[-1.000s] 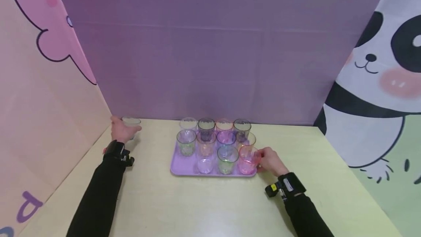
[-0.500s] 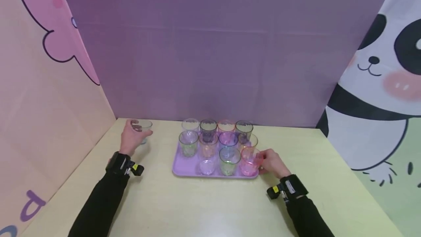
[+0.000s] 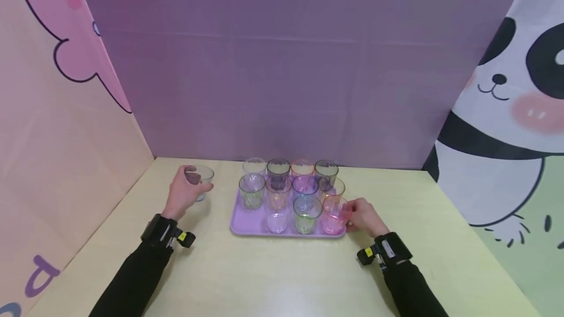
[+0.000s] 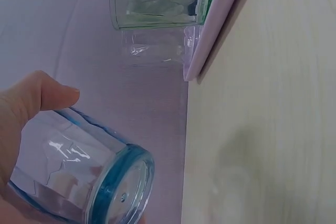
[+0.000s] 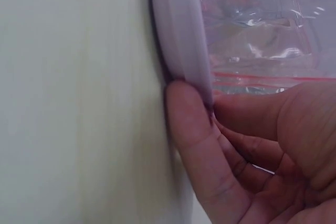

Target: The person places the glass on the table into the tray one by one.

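My left hand [image 3: 185,192] grips a clear glass tumbler [image 3: 204,175], left of the lilac tray [image 3: 246,223]. In the left wrist view the tumbler [image 4: 68,156] shows a blue-tinted base, held above the table and tilted. At the tray's front right corner, my right hand [image 3: 363,216] pinches the rim. The right wrist view has one finger [image 5: 186,114] against the tray's outer wall [image 5: 181,30] and the thumb at its upper edge. Right beside this hand stands a pink tumbler [image 3: 332,216] on the tray.
Several tinted tumblers crowd the tray, including a green one [image 3: 306,216] at the front and a dark one [image 3: 278,172] at the back. The tray rests on a pale table [image 3: 264,278]. A purple backdrop [image 3: 282,87] rises behind, with printed side panels [image 3: 506,126].
My left hand has carried the tumbler from the table's back left corner rightward and nearer, closer to the tray. The right hand stays at the tray's corner.
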The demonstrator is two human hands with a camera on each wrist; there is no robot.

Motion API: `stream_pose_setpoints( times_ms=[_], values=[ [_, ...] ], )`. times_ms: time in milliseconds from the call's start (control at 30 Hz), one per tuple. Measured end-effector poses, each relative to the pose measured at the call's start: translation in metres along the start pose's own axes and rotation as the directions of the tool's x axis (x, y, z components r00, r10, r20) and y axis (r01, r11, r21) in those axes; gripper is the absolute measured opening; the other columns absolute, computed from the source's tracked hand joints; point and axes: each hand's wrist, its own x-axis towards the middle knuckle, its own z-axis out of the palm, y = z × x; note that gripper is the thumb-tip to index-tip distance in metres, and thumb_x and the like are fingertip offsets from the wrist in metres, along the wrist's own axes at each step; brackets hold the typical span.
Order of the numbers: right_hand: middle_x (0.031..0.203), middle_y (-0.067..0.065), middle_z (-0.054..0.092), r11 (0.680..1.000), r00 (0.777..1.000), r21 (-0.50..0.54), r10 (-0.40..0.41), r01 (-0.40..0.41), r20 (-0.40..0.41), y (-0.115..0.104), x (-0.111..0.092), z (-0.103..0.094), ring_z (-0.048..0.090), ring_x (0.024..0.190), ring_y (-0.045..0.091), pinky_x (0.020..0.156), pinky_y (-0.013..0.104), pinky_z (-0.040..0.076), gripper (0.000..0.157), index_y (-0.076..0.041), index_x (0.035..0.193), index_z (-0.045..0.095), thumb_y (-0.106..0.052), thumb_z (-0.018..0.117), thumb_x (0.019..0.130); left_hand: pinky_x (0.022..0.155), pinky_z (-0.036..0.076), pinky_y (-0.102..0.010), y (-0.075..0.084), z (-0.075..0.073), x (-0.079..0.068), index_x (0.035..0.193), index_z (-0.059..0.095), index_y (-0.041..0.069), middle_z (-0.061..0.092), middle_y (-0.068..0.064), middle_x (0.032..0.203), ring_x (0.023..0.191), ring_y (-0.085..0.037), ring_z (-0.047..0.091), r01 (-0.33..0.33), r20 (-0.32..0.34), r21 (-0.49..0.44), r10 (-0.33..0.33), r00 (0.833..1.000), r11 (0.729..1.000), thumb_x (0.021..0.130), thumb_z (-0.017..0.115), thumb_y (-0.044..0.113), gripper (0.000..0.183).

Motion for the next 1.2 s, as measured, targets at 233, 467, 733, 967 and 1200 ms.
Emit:
stream_pose_setpoints(
  times_ms=[233,467,733,967,1200],
  values=[
    [0.089,0.016,0.063,1.0,1.0,0.019,-0.009,0.009,-0.01,-0.002,0.001,-0.002,0.062,0.064,0.021,0.055,0.032,0.055,0.019,0.006,0.097,0.063,0.006,0.057,0.08,0.081,0.046,-0.039,0.004,0.001,-0.003,0.13,0.033,0.005,0.051,-0.018,0.118,0.104,-0.029,0.05,-0.032,0.047,-0.026,0.033,0.998,0.999,0.069,0.078,0.031,0.08],
    [0.089,0.016,0.063,1.0,1.0,0.006,-0.016,0.016,-0.004,-0.001,0.0,-0.002,0.062,0.065,0.02,0.055,0.032,0.055,0.018,0.007,0.099,0.062,0.005,0.055,0.082,0.083,0.046,-0.037,0.018,0.011,-0.015,0.126,0.037,0.005,0.051,-0.017,0.118,0.104,-0.026,0.051,-0.051,0.144,-0.094,0.065,0.987,0.994,0.068,0.079,0.028,0.075],
    [0.088,0.015,0.063,1.0,1.0,0.011,-0.013,0.013,-0.002,0.0,0.001,-0.001,0.062,0.065,0.02,0.056,0.032,0.055,0.019,0.008,0.1,0.062,0.004,0.056,0.082,0.078,0.051,-0.034,0.029,0.027,-0.029,0.122,0.04,0.005,0.056,-0.011,0.11,0.099,-0.024,0.056,-0.09,0.208,-0.116,0.113,0.972,0.989,0.069,0.079,0.019,0.067],
    [0.088,0.016,0.062,1.0,1.0,0.028,-0.002,0.002,-0.001,0.002,-0.001,0.0,0.062,0.067,0.021,0.056,0.032,0.055,0.02,0.007,0.1,0.062,0.005,0.056,0.081,0.074,0.053,-0.032,0.029,0.037,-0.037,0.118,0.042,0.01,0.056,-0.012,0.11,0.097,-0.023,0.057,-0.081,0.256,-0.144,0.116,0.96,0.986,0.065,0.081,0.023,0.067],
    [0.089,0.017,0.062,0.999,1.0,0.043,-0.01,0.01,0.001,0.002,0.0,0.002,0.062,0.066,0.022,0.056,0.033,0.055,0.02,0.007,0.099,0.062,0.008,0.055,0.08,0.081,0.051,-0.037,0.032,0.041,-0.044,0.119,0.046,0.012,0.057,-0.012,0.114,0.102,-0.026,0.056,-0.179,0.309,-0.117,0.207,0.928,0.977,0.066,0.08,0.022,0.064]
  ],
)
